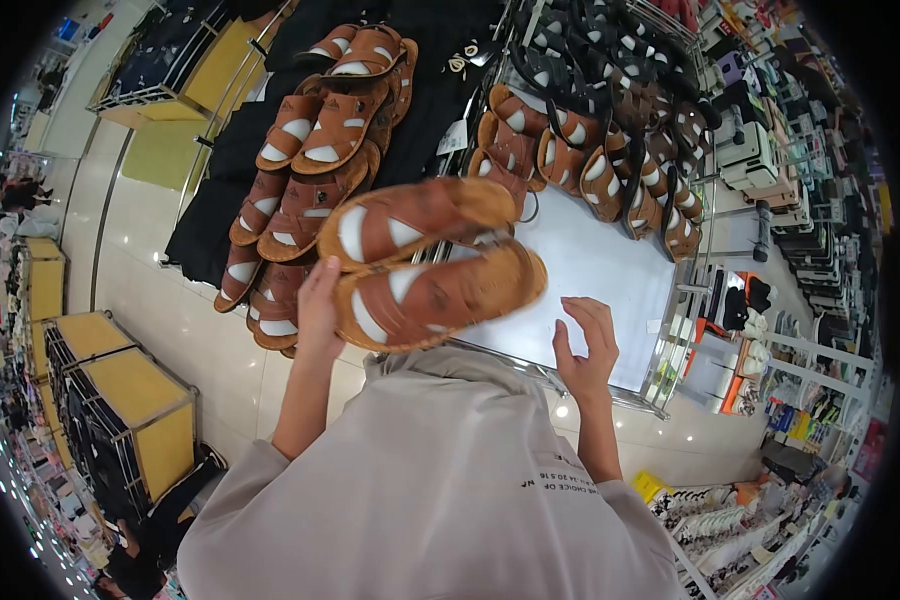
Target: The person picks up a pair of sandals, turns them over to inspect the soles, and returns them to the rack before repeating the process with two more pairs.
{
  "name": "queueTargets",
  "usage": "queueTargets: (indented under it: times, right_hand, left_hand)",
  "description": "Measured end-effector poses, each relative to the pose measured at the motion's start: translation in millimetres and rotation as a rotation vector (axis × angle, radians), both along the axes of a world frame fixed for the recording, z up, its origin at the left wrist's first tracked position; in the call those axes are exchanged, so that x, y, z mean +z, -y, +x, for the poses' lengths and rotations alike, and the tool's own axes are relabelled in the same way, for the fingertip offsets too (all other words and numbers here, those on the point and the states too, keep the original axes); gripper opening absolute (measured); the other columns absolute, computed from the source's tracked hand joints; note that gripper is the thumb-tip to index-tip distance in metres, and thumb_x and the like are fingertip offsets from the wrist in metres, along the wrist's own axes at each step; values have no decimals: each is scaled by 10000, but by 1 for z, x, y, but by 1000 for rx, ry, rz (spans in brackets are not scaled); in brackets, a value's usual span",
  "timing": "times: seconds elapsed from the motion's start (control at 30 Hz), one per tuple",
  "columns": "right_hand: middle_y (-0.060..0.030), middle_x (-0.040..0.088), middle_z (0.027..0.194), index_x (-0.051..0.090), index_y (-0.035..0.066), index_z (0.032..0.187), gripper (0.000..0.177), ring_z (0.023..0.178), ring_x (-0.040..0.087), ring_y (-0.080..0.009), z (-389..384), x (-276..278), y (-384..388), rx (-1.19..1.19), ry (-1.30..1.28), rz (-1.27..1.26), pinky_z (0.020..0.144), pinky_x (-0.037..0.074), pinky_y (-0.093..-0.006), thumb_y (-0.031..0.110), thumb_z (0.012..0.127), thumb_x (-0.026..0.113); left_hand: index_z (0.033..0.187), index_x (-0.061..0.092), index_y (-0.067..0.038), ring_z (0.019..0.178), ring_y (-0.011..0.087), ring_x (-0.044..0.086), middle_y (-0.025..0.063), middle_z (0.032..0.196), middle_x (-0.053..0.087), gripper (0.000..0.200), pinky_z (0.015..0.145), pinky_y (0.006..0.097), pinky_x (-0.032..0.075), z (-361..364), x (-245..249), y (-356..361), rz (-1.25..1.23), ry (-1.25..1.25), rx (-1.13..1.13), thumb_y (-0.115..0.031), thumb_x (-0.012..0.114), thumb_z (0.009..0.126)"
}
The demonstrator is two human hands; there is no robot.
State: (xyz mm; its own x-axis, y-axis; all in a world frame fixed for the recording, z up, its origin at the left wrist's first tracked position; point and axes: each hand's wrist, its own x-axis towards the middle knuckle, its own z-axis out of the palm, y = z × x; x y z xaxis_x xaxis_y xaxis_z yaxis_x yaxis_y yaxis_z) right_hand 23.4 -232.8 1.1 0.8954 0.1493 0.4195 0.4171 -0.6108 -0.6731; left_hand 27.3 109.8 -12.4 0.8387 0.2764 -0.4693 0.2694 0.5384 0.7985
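A pair of brown sandals (440,295) with white stuffing under the straps is held up in front of me, slightly blurred. My left hand (320,305) grips the pair at its left end, thumb up along the edge. My right hand (588,345) hovers to the right of the sandals, fingers curved and apart, touching nothing. Below it lies the white shelf surface (610,290) of a metal-framed display. On the left, stacked brown sandals (315,200) rest in rows on a black cloth (430,80).
More brown sandals (600,180) and black sandals (570,50) fill the far part of the display. Metal rails (660,400) edge it. Yellow-sided racks (130,380) stand on the left floor, crowded shelves (810,170) on the right. A person (135,565) is at lower left.
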Motion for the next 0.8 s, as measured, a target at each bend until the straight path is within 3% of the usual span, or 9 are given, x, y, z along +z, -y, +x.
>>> queueTargets:
  times: [0.3,0.53,0.8]
  right_hand:
    - [-114,640,976,625,-1,960,220,890,596,-302,-6,-21,-3,89,-85,-64,753,505,-377,-49,748,652]
    - [-109,647,930,628,4,917,177,848,599,-294,-9,-33,-7,96,-161,-77,710,510,-381,-33,746,651]
    - [-105,646,915,631,15,899,137,831,596,-294,-17,-42,-19,121,-257,-85,719,503,-385,-11,765,640]
  left_hand:
    - [1342,423,-2,1153,270,570,142,1277,546,438,961,404,493,81,-14,-101,108,323,387,-278,480,1008]
    - [1373,386,-47,1194,319,541,143,1329,509,424,985,513,480,137,-40,-151,-28,383,404,-300,395,1033]
    - [1401,362,-62,1265,309,477,119,1399,466,470,1056,512,414,166,-76,-157,-201,360,394,-360,362,1036]
